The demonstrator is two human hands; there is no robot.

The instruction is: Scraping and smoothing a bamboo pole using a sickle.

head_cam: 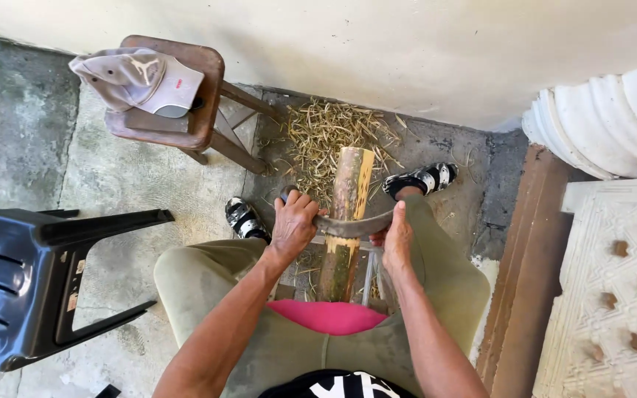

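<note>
Both hands, left hand (293,223) and right hand (397,237), clench the curved blade (353,225) across the bamboo pole (348,221) between them; a slip could likely gash a thigh.

Near end of bamboo pole (348,214) hidden behind pink pad (327,317), curved blade (352,225) ends buried in both fists, black plastic chair (31,280) cut off at left edge

A green bamboo pole (348,214) is marked with yellow, scraped patches. Olive trousers (208,276) and black-and-white sandals (422,178) are worn. A pale grey cap (138,79) is seen on a brown stool (200,88); a black chair (31,280) is nearby.
</note>
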